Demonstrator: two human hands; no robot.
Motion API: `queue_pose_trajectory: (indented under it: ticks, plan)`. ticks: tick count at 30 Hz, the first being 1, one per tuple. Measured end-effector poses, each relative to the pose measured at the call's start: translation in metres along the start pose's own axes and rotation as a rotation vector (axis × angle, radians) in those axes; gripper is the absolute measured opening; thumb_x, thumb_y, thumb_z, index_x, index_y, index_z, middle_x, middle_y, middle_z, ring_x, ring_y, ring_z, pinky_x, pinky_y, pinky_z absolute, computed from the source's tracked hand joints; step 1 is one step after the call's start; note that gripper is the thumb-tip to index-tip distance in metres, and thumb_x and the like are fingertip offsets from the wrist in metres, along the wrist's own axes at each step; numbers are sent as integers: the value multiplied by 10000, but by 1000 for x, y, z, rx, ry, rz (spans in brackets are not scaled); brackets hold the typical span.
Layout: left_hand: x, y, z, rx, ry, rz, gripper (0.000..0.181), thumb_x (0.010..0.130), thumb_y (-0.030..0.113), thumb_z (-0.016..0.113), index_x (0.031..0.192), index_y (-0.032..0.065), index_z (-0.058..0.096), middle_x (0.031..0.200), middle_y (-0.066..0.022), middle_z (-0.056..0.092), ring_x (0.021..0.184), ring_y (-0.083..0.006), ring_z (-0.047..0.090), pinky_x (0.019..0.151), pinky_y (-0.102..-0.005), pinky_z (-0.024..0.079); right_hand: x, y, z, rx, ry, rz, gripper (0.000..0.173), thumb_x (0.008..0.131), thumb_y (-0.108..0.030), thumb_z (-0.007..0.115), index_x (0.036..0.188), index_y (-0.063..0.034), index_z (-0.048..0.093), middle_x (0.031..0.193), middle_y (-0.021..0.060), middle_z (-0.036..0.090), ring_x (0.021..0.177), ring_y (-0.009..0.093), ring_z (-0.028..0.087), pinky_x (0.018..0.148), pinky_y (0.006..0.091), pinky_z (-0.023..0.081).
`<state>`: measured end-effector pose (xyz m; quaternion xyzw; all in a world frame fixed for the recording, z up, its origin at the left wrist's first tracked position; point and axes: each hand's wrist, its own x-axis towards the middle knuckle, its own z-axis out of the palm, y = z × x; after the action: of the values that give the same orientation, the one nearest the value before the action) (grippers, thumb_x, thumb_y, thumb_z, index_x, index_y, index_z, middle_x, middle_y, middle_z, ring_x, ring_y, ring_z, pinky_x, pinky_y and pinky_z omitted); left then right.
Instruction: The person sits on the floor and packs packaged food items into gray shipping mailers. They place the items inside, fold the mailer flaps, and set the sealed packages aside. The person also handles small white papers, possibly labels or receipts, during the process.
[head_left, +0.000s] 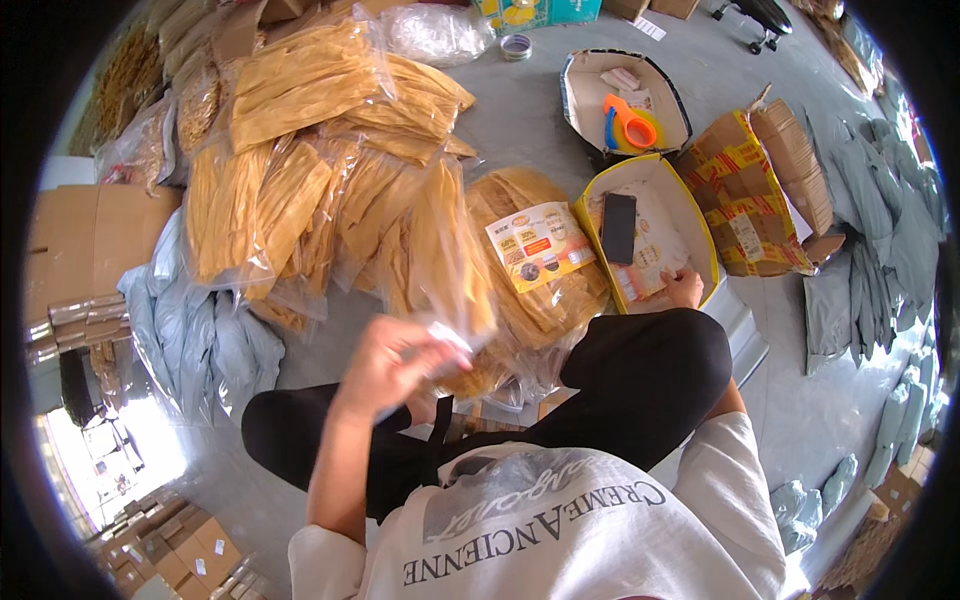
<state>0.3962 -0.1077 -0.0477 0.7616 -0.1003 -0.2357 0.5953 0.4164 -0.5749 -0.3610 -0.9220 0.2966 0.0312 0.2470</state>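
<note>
My left hand (394, 364), blurred, grips the near end of a clear plastic bag (450, 255) of long yellow-brown dried sheets, perhaps bean curd sticks; something small and white shows at its fingers. My right hand (682, 287) reaches into a yellow-rimmed open box (679, 202), its fingertips at printed labels (646, 251); whether they pinch one is unclear. A black phone (619, 229) lies in that box. Between my hands rests another filled bag (517, 187) with a printed label (540, 245) on it. More filled bags (307, 82) are piled at the upper left.
Beyond the yellow-rimmed box stands a dark-rimmed one (679, 112) holding an orange tape dispenser (639, 131). A taped cardboard box (739, 187) is to its right. Grey plastic parcels (877, 225) lie at the right, pale blue ones (195, 337) at the left. A tape roll (516, 47) sits on the floor.
</note>
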Motion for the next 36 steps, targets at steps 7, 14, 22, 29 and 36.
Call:
queue_pose_trajectory:
  ticks: [7, 14, 22, 29, 36]
  plan:
    - [-9, 37, -6, 136, 140, 258, 121, 830, 75, 583, 812, -12, 665, 703, -77, 662, 626, -118, 609, 572, -250, 459, -21, -28, -28, -222, 75, -164, 191, 724, -208, 658, 793, -29, 651, 795, 209, 632, 809, 361, 618, 689, 443, 473]
    - [-17, -82, 127, 475, -188, 117, 104, 785, 125, 617, 808, 38, 670, 727, -123, 643, 683, -262, 623, 627, -349, 478, 6, -24, -34, -429, -186, -137, 212, 731, -260, 614, 794, -64, 663, 844, 184, 641, 847, 328, 623, 706, 436, 480]
    - [-40, -128, 123, 413, -173, 2, 305, 787, 103, 611, 1090, 70, 598, 815, -138, 653, 744, -241, 636, 682, -340, 482, -32, -25, -63, -248, 93, -459, 184, 737, -229, 573, 785, -77, 663, 820, 143, 646, 826, 324, 621, 702, 431, 481]
    - [-55, -114, 10, -84, 314, -55, 188, 890, 83, 520, 1044, 14, 604, 759, -56, 653, 611, -84, 568, 570, -210, 467, -4, -57, -129, -58, 110, -553, 169, 796, -164, 548, 847, -64, 674, 790, 172, 634, 760, 335, 621, 659, 422, 487]
    - [-58, -21, -2, -140, 390, 189, 190, 879, 99, 553, 1042, 27, 620, 807, -34, 649, 678, -68, 566, 590, -189, 434, -93, -228, -255, -2, 310, -901, 127, 805, -118, 573, 861, -50, 664, 769, 161, 636, 658, 310, 624, 595, 351, 486]
